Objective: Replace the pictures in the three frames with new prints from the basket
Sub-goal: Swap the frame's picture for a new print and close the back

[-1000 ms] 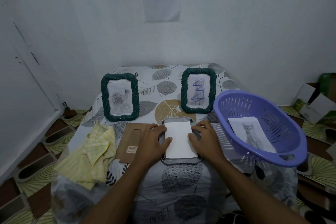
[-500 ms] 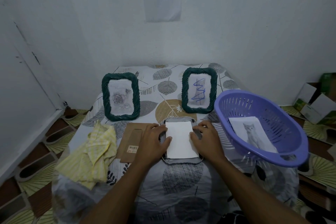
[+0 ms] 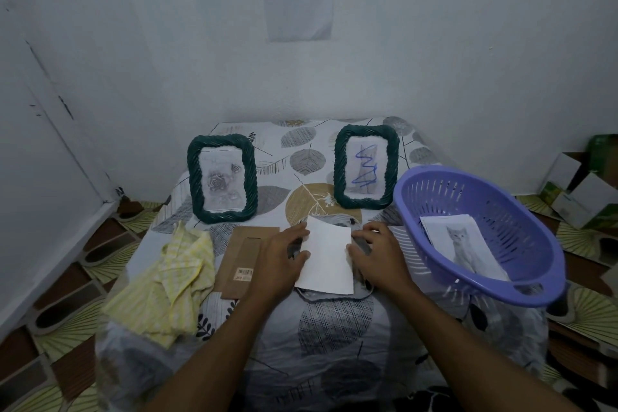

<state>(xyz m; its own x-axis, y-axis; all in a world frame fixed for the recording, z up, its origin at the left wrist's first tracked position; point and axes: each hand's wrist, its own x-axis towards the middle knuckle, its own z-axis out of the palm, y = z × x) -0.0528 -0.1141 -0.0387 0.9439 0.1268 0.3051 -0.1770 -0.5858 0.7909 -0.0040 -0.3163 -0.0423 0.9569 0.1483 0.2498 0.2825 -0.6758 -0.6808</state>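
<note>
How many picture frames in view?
3. Two stand upright at the back: left frame, right frame. A third frame lies flat in front, mostly hidden under the white sheet.
</note>
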